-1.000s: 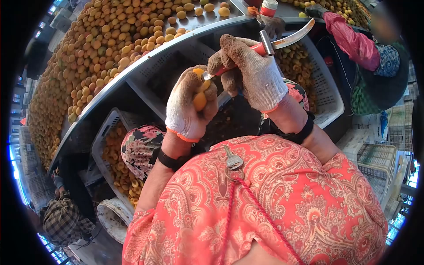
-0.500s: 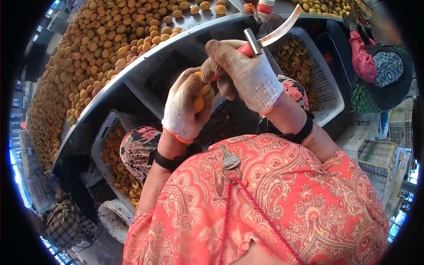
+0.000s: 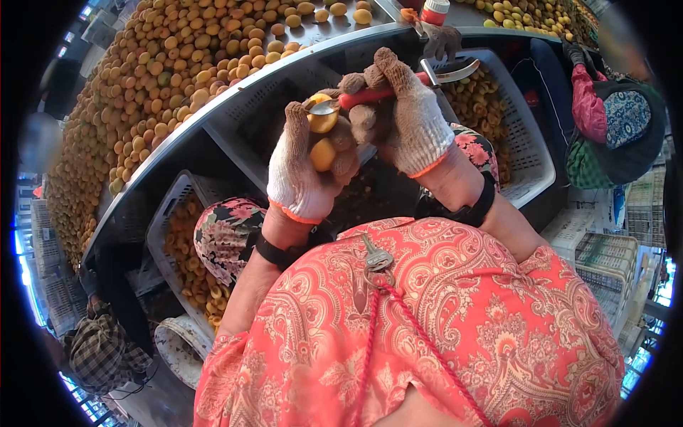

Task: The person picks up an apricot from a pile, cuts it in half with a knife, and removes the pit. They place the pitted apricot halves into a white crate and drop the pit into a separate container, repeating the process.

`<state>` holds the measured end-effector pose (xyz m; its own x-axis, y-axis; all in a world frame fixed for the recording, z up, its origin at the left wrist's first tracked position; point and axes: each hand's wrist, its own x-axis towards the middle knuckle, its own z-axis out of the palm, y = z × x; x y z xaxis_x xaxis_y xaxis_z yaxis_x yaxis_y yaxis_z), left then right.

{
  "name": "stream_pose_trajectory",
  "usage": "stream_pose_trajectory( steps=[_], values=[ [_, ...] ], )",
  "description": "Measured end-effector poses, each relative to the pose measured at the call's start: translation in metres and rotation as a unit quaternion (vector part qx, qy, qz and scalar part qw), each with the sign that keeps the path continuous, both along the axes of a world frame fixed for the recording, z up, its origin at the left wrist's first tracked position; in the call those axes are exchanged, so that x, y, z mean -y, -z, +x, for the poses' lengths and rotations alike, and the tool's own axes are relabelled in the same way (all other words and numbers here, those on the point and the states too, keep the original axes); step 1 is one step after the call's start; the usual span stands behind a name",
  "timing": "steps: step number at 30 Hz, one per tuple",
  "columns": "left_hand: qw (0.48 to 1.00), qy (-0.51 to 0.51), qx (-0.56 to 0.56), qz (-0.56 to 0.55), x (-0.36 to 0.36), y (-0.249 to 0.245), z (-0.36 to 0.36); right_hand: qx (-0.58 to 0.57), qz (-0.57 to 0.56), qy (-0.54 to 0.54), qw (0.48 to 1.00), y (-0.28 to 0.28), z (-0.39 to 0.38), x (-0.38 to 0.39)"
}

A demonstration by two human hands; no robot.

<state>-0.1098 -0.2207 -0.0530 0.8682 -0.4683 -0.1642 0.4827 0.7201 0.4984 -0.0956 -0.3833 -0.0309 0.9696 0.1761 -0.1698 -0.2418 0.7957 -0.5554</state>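
Observation:
My left hand [image 3: 304,174], in a white knit glove with brown-stained fingers, is closed around apricots. One apricot [image 3: 324,123] shows near the thumb and another apricot [image 3: 322,154] lower in the palm. In my right hand [image 3: 418,128], gloved the same way, is a red-handled curved knife [image 3: 366,97]. Its hooked blade points off to the right. A small rounded metal tip at the handle's other end lies against the upper apricot. The inner side of the left hand's grip is partly hidden.
A large heap of apricots [image 3: 178,75] covers the metal table behind a raised rim [image 3: 235,89]. Crates of apricot pieces stand left [image 3: 161,238] and right [image 3: 533,174] of my knees. A white bucket [image 3: 174,356] is at lower left. Co-workers sit at left [image 3: 107,352] and right [image 3: 626,117].
My right hand has turned, so the hooked blade has swung from pointing up to lying lower toward the right. The metal tip and more of the apricots now show.

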Motion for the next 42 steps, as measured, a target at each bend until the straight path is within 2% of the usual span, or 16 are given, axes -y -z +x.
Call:
stream_pose_trajectory(
  steps=[5,7,9,11,13,17,20,23,25,27,30,35,37,39,41,42],
  values=[
    [0.999,0.008,0.014,0.032,-0.014,0.005,0.007,0.098,-0.02,0.066,0.993,-0.006,0.003,-0.003],
    [0.995,0.01,-0.036,0.091,-0.021,0.004,0.004,0.243,-0.38,0.083,0.889,-0.011,0.0,0.004],
    [0.986,-0.026,-0.064,0.149,-0.016,0.004,0.001,0.321,-0.476,0.048,0.817,-0.01,-0.007,-0.004],
    [0.983,-0.026,-0.105,0.149,-0.011,0.009,0.004,0.466,-0.68,0.085,0.56,-0.005,-0.01,-0.007],
    [0.97,-0.054,-0.091,0.22,-0.004,-0.012,-0.006,0.479,-0.692,0.055,0.537,-0.007,-0.013,-0.011],
    [0.957,0.016,0.015,0.289,-0.022,-0.017,-0.018,0.496,-0.708,0.008,0.503,-0.011,-0.015,-0.019],
    [0.958,0.045,-0.012,0.284,-0.028,-0.036,-0.035,0.515,-0.699,0.027,0.496,-0.013,-0.019,-0.029],
    [0.967,-0.001,-0.016,0.256,-0.029,-0.034,-0.041,0.437,-0.711,0.014,0.551,-0.009,-0.016,-0.04],
    [0.949,0.009,0.109,0.297,-0.037,-0.027,-0.036,0.321,-0.636,0.032,0.701,-0.005,-0.015,-0.049],
    [0.896,-0.009,0.158,0.415,-0.055,-0.034,-0.032,0.341,-0.626,0.082,0.697,0.007,-0.004,-0.05],
    [0.865,-0.125,0.14,0.466,-0.1,-0.044,-0.024,0.207,-0.595,0.029,0.776,0.011,0.007,-0.043],
    [0.793,-0.306,0.069,0.522,-0.217,-0.018,-0.008,0.12,-0.595,-0.036,0.794,0.012,0.002,-0.043],
    [0.78,-0.373,0.027,0.502,-0.283,0.021,-0.003,0.125,-0.609,-0.067,0.78,0.023,0.007,-0.036],
    [0.716,-0.367,-0.028,0.593,-0.335,0.056,0.001,0.13,-0.597,-0.067,0.789,0.028,0.006,-0.035],
    [0.656,-0.278,-0.084,0.696,-0.398,0.085,0.009,0.159,-0.617,-0.063,0.768,0.034,0.005,-0.029],
    [0.575,-0.313,-0.068,0.753,-0.405,0.081,0.015,0.163,-0.6,-0.056,0.781,0.044,0.007,-0.025]
  ],
)
